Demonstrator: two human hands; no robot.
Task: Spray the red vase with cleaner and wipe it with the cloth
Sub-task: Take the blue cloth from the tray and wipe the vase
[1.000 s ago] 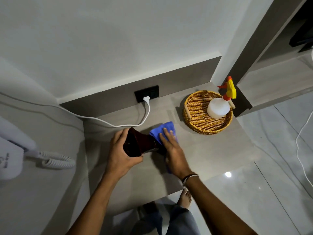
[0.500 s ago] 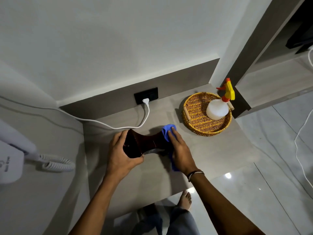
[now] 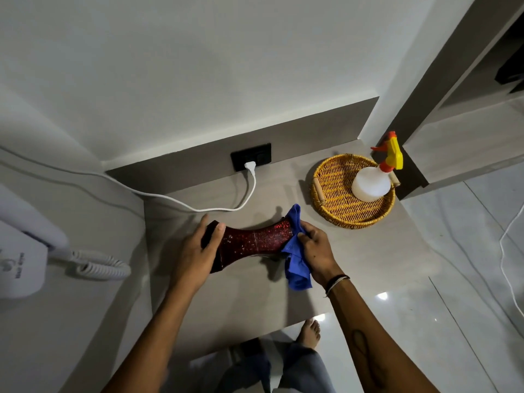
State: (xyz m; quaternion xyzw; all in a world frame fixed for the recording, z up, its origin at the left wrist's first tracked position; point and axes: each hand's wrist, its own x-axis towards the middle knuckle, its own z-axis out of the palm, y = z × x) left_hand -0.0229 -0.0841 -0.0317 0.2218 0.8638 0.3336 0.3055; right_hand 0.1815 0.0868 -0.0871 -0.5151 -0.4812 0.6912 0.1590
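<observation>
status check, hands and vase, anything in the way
Left hand grips one end of the red vase, held sideways. Right hand presses the blue cloth on the other end. Spray bottle parked in the wicker tray; nothing in the way.

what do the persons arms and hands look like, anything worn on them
Both forearms are bare, with no sleeves in view and no gloves. The right hand has thin bands at its wrist, dark beside a lighter one, and an oval outline marking shows on the inner right forearm. The left hand and its wrist carry nothing visible.
</observation>
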